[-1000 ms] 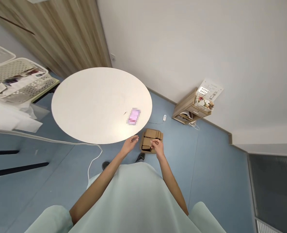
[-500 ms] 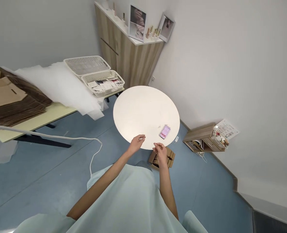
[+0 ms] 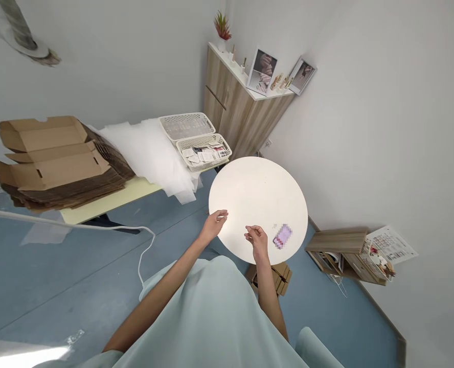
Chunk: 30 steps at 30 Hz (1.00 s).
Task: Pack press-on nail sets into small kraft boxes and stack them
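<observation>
My left hand (image 3: 213, 226) hovers at the near-left edge of the round white table (image 3: 255, 179), its fingers stretched out and nothing visible in it. Over the table's near side, my right hand (image 3: 257, 242) is closed in a pinch. Whatever its fingertips may hold is too small to make out. To the right of that hand lies a pixelated purple phone (image 3: 282, 236), with a tiny pale item (image 3: 274, 226) beside its upper left. The two hands are apart.
At left, a long table (image 3: 108, 202) bears stacked flat cardboard boxes (image 3: 58, 163), white foam sheets (image 3: 150, 153) and two white baskets (image 3: 204, 166). A wooden cabinet (image 3: 234, 107) stands behind. Open cardboard boxes (image 3: 282, 278) sit below the round table; a small shelf (image 3: 342, 250) stands right. A white cable (image 3: 77, 226) crosses left.
The view has swung left, so the tables, cabinet and shelf appear farther right and lower. My right hand is now farther in over the round table, and both hands keep much the same pose.
</observation>
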{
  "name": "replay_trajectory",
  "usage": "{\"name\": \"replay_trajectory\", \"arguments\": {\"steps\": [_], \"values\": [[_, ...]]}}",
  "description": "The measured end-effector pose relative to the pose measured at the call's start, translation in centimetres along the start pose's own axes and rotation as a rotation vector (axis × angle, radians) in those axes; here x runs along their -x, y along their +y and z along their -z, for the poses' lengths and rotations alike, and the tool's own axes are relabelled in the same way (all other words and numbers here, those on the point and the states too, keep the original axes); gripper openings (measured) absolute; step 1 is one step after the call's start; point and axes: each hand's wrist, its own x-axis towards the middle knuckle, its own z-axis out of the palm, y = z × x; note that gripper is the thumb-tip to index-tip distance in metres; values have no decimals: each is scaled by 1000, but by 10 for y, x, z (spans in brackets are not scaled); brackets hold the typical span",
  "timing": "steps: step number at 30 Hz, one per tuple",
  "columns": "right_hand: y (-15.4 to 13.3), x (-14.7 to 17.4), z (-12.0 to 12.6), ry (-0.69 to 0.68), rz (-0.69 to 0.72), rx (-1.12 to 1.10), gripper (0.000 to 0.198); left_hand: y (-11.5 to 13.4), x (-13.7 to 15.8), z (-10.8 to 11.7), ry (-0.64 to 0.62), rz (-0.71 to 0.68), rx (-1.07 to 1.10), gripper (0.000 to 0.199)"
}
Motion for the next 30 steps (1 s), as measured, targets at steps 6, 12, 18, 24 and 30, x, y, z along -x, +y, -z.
{"name": "replay_trajectory", "arguments": {"steps": [6, 12, 18, 24, 30], "values": [[-23, -47, -49, -38, -34, -15, 34, 42, -60, 56, 94, 26, -80, 40], [-36, -84, -80, -60, -66, -28, 32, 63, -110, 93, 160, 79, -117, 42], [-38, -102, -94, -15, -101, -10, 31, 63, -151, 118, 210, 102, -98, 41], [-53, -104, -109, 76, -45, 6, 33, 67, -205, 138, 187, 105, -114, 36], [-67, -96, -137, 208, -19, 11, 35, 76, -266, 158, 224, 93, -325, 33]]}}
